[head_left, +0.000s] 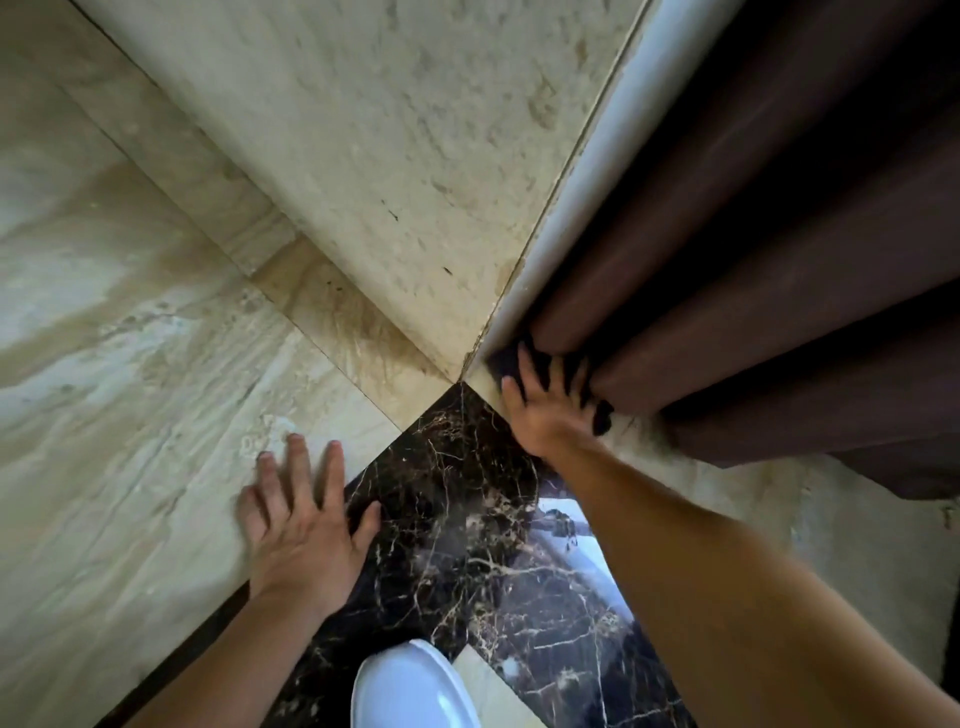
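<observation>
Both hands are spread flat. The left hand (301, 525) presses palm-down on the beige marble floor (130, 415), its thumb lying over the edge of the dark veined marble strip (457, 467). It looks like a brace for the body's weight. The right hand (545, 410) reaches further forward, fingers fanned and straight, pushing a dark cloth (506, 358) into the corner where the pale wall panel (389, 156), a white frame strip (571, 208) and the floor meet. The cloth lies ahead and to the right, under the right palm, so the right hand is the working one. Dark cloth shows past the hand at both ends, so its long axis seems to run along the foot of the brown curtain (779, 312), from the corner towards the lower right. The corner shuts off any push forward and the curtain folds crowd the fingertips, so the free path is probably back along the beige band between curtain hem and dark strip. A white rounded shape (410, 686) sits near the bottom edge; what it is cannot be told.
</observation>
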